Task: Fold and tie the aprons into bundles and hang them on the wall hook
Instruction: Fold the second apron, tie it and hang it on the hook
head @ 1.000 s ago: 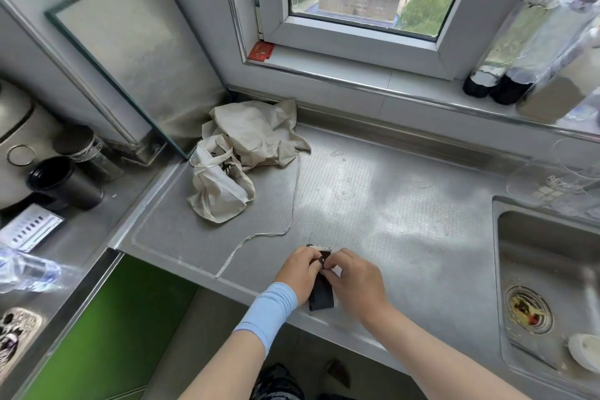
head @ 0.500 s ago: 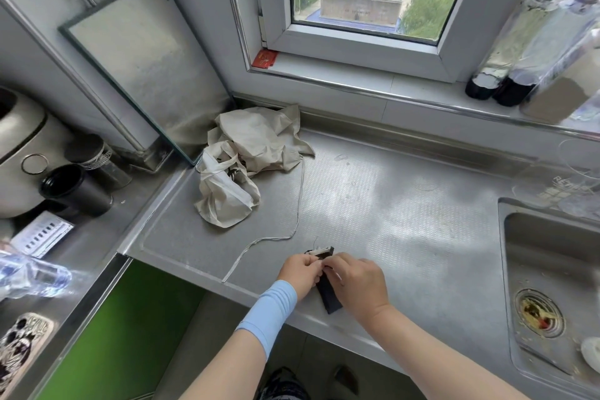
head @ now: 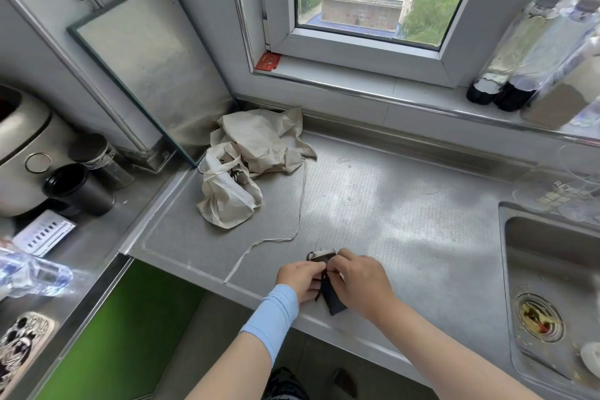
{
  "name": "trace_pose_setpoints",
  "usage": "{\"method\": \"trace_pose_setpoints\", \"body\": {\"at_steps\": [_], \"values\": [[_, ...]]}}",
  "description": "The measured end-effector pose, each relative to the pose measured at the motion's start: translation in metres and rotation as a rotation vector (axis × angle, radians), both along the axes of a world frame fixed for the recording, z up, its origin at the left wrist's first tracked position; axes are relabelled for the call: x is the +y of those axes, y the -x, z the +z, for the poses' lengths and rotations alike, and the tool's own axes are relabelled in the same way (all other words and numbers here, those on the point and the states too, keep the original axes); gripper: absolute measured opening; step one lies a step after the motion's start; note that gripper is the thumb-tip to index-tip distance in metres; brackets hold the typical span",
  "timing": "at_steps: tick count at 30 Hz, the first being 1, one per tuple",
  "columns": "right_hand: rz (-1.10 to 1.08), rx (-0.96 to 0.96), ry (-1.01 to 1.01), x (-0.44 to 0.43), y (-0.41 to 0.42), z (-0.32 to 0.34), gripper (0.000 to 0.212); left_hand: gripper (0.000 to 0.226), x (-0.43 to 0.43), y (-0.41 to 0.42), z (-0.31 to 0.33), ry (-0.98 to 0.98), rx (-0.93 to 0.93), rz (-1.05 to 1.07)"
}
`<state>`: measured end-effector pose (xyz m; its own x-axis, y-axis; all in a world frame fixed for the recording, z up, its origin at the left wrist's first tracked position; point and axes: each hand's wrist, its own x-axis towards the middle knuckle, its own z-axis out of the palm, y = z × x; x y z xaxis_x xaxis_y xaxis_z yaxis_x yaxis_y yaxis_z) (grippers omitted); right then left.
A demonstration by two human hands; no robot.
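A small dark folded apron bundle [head: 332,300] lies near the front edge of the steel counter [head: 389,211]. My left hand [head: 300,279] and my right hand [head: 362,279] meet over it, each pinching a thin dark tie string at the bundle's middle. A light label shows at the bundle's far end. A crumpled beige apron [head: 250,166] sits in a heap at the back left of the counter. Its long white tie string [head: 285,237] trails forward across the counter towards my hands. No wall hook is in view.
A sink [head: 552,286] with a drain strainer is at the right. Bottles [head: 506,75] stand on the window sill. A framed steel board [head: 146,68] leans on the left wall. A rice cooker [head: 22,146], black cup [head: 78,190] and jar stand at left.
My hands have stayed over the dark bundle, working the tie string; the bundle has turned slightly, its near end swinging right. The camera has shifted a little, so the beige apron appears lower.
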<state>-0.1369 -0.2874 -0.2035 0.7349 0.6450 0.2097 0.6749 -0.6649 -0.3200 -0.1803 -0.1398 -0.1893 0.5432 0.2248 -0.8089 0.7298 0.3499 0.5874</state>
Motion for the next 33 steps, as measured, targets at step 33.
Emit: {"method": "trace_pose_setpoints", "body": {"at_steps": [33], "values": [[-0.009,0.535,0.368,-0.002,-0.018,0.031,0.012,0.014,-0.020,0.007,-0.007,-0.394,-0.089,-0.076]]}}
